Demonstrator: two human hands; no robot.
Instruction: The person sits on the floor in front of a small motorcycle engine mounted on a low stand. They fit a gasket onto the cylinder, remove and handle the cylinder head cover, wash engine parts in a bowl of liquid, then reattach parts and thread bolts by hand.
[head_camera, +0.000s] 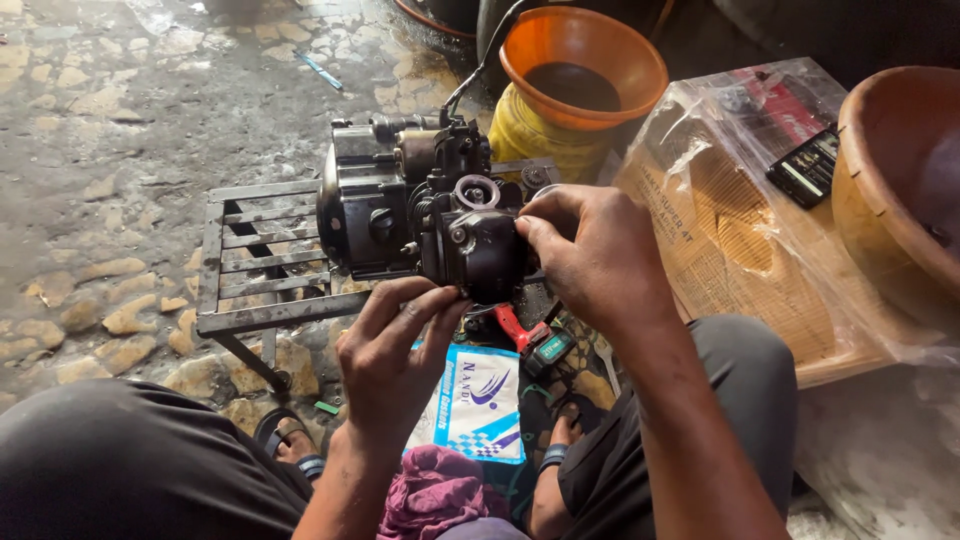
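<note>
The right hand (590, 255) wraps over the near end of a black, greasy metal motorcycle engine (420, 205), thumb and fingers closed on its rounded black end cover (480, 255). The left hand (395, 345) comes up from below with its fingers half curled, their tips touching the underside of the same cover; whether it truly grips or only steadies cannot be told. The engine sits on a low grey stand of welded metal slats (255, 265), which serves as the surface, and fills the stand's right half. A round open port (477, 190) shows on top of the engine, just above the cover.

Directly under the hands, on the ground between the person's knees, lie a red-handled tool (520, 328), a white and blue printed packet (480, 400) and a crumpled purple cloth (435, 495). A sandalled foot (285, 435) shows by the stand's leg.

To the right lies a cardboard box wrapped in clear plastic (740, 240), with a small black phone-like device (805, 165) on it and a brown clay bowl (890, 170) beside it. Behind the engine, an orange plastic funnel (585, 60) holding dark liquid sits in a yellow container (535, 135). The wet stone floor (110, 120) spreads to the left.
</note>
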